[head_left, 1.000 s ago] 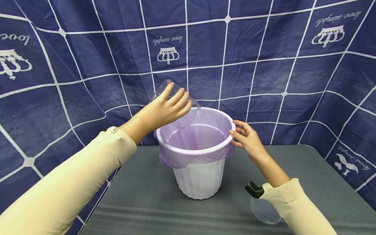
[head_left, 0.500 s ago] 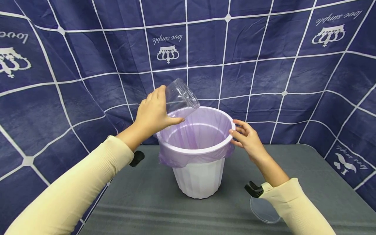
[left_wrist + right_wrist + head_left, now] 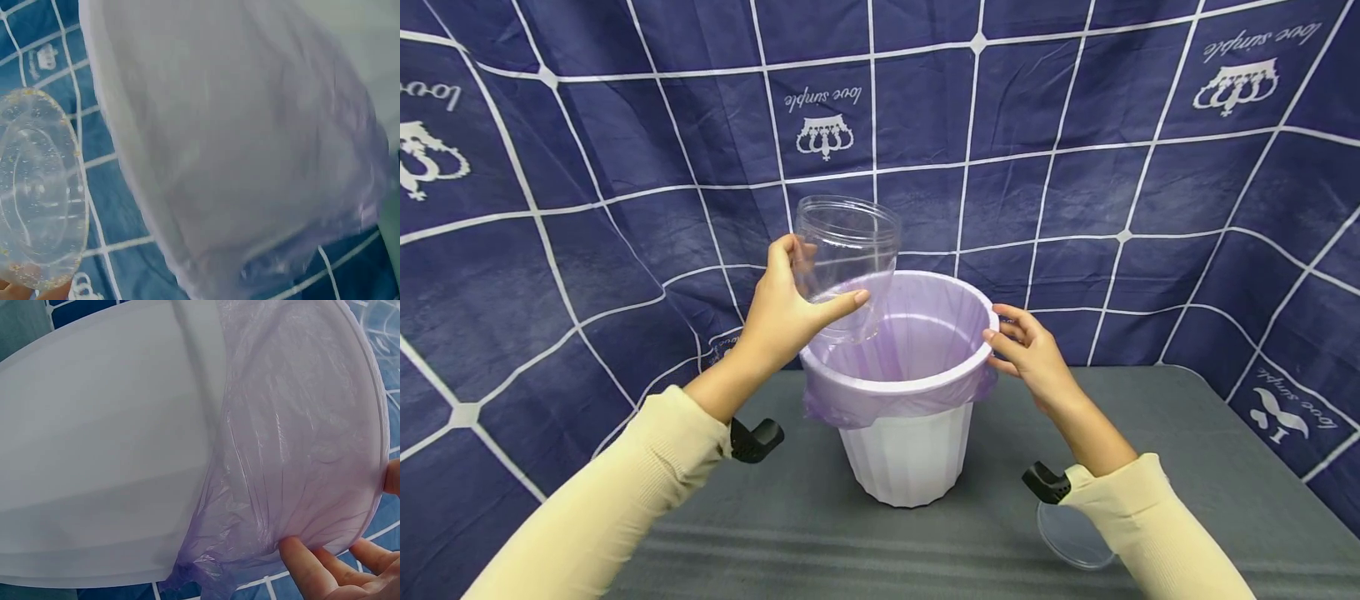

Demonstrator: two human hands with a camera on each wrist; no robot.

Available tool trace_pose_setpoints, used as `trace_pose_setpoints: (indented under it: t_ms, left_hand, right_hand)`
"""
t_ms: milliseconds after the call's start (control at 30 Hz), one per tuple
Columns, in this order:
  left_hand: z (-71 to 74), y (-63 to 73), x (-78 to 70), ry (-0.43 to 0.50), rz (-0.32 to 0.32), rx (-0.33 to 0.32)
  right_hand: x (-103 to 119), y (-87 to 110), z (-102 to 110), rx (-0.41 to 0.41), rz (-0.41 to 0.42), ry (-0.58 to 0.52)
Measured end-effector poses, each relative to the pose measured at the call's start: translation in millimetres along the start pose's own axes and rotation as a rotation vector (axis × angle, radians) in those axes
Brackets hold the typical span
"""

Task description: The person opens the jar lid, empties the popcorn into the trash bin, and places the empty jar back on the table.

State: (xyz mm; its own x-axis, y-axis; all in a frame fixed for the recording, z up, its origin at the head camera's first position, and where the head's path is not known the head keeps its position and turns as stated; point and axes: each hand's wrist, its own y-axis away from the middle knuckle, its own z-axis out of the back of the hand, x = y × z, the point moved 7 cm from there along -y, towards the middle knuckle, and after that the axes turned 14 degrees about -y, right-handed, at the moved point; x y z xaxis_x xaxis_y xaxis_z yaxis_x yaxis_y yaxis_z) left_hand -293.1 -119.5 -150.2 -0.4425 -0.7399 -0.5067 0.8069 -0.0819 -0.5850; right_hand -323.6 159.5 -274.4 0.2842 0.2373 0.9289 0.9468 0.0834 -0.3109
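In the head view my left hand [image 3: 778, 312] grips a clear plastic jar [image 3: 857, 262] from its left side, thumb across the front. The jar is nearly upright, its open mouth up, above the left part of a white trash bin [image 3: 906, 462]. The left wrist view shows the jar's round base [image 3: 40, 187], with small yellowish specks round its edge. A thin purple trash bag [image 3: 887, 404] lines the bin and folds over its rim. My right hand [image 3: 1033, 354] holds the bin's right rim; in the right wrist view its fingers [image 3: 303, 562] press the bag from outside.
A round clear lid [image 3: 1071, 537] lies on the dark grey table [image 3: 760, 517], partly behind my right forearm. A blue cloth [image 3: 1075, 192] with white grid lines hangs behind and at both sides. Black wrist cameras sit under both sleeves.
The jar was tipped with its mouth down toward the bin; my left hand has turned it back until its mouth faces up. My right hand has stayed on the rim.
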Motion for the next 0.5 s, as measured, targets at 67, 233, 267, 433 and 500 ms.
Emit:
trace_pose_setpoints:
  t_ms: [67,233,267,433,500]
  left_hand:
    - [-0.5,7.8,-5.6,0.093,-0.032,-0.013]
    - [-5.4,32.1,-22.2,0.313,-0.139,-0.030]
    - [-7.0,37.2,-24.7,0.336,-0.156,-0.028]
    - [-17.0,61.3,-37.0,0.435,-0.230,0.015]
    - [-20.7,69.8,-41.4,0.453,-0.255,0.028]
  right_hand:
    - [0.1,-0.2,0.2,-0.002,-0.002,0.002]
    - [-0.5,-0.9,-1.4,-0.001,-0.007,0.005]
    - [-0.5,-0.8,-2.0,0.000,-0.009,0.006]
    - [0.1,-0.4,-2.7,-0.004,-0.008,0.012]
    - [1.1,0.2,-2.7,-0.005,-0.005,0.011]
